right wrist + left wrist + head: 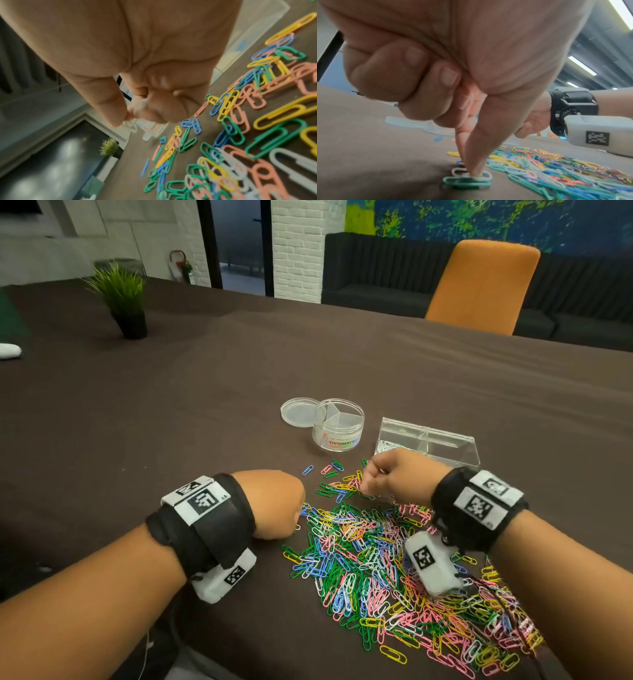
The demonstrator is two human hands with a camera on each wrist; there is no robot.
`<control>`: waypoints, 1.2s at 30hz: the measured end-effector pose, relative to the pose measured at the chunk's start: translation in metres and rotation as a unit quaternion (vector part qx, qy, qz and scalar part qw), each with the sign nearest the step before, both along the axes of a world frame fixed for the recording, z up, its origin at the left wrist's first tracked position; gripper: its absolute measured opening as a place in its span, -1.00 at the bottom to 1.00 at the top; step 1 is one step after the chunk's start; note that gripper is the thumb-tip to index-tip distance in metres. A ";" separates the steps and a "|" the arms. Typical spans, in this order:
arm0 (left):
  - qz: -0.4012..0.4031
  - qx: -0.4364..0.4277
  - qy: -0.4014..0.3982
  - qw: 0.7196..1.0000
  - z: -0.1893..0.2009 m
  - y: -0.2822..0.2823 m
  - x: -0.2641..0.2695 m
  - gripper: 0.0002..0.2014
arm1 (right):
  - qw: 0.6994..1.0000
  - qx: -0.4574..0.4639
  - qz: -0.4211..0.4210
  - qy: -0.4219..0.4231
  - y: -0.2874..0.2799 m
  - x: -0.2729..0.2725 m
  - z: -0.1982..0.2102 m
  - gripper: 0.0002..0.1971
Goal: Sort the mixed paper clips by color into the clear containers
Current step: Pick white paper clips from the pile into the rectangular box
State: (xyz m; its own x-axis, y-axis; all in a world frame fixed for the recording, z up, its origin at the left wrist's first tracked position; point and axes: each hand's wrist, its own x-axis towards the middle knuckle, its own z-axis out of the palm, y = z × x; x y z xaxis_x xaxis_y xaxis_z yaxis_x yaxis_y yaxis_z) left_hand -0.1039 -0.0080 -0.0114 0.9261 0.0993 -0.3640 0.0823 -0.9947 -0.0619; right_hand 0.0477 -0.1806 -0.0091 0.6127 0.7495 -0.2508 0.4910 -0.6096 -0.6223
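A big pile of mixed coloured paper clips (394,570) lies on the brown table (171,405). My left hand (471,171) is at the pile's left edge, thumb and index tip pinching a white clip (458,171) that lies against a green clip (465,182); the other fingers are curled. My right hand (366,487) hovers over the pile's far edge, fingers curled, pinching blurred white clips (130,125). Behind it stand a clear rectangular box (442,440) holding white clips (387,446) at its left end, and an empty round divided tub (339,426).
The tub's clear lid (298,411) lies flat to its left. A few stray clips (308,470) lie between the pile and the tub. A potted plant (120,296) stands far left, an orange chair (479,285) beyond the table, and a white object (8,350) at the left edge.
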 end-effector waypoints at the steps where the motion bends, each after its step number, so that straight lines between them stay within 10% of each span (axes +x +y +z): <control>1: 0.006 -0.014 -0.005 1.000 0.001 0.003 0.000 -0.78 | 0.995 0.041 -0.033 0.079 -0.002 0.001 0.004 -0.89; 4: 0.033 -0.056 -0.027 0.998 0.001 0.010 0.000 -0.85 | 0.940 0.144 -0.107 0.289 -0.004 -0.002 0.011 -0.86; 7: 0.032 -0.060 -0.030 0.997 0.002 0.009 0.001 -0.87 | 0.942 0.130 -0.090 0.297 0.001 -0.007 0.011 -0.85; 11: -0.011 -0.009 -0.046 0.999 0.004 0.002 0.001 -0.83 | 0.997 0.003 0.032 0.073 0.028 -0.025 0.006 -0.83; 16: 0.031 -0.091 -0.032 0.995 0.007 0.011 -0.003 -0.88 | 0.944 -0.142 0.183 -0.236 0.054 -0.043 0.000 -0.83; 23: 0.192 -0.529 -0.092 0.822 0.005 0.040 -0.004 -0.81 | 0.954 -0.156 0.146 -0.211 0.044 -0.025 -0.004 -0.79; 27: 0.268 -0.615 -0.087 0.736 -0.007 0.037 0.001 -0.75 | 0.963 -0.140 0.130 -0.192 0.039 -0.018 -0.003 -0.83; 32: 0.303 -0.601 -0.062 0.737 -0.014 0.033 0.008 -0.79 | 0.949 -0.134 0.179 -0.222 0.044 -0.034 0.001 -0.86; 36: 0.299 -0.498 -0.043 0.812 -0.011 0.024 0.011 -0.81 | 0.938 -0.150 0.193 -0.245 0.046 -0.037 -0.006 -0.76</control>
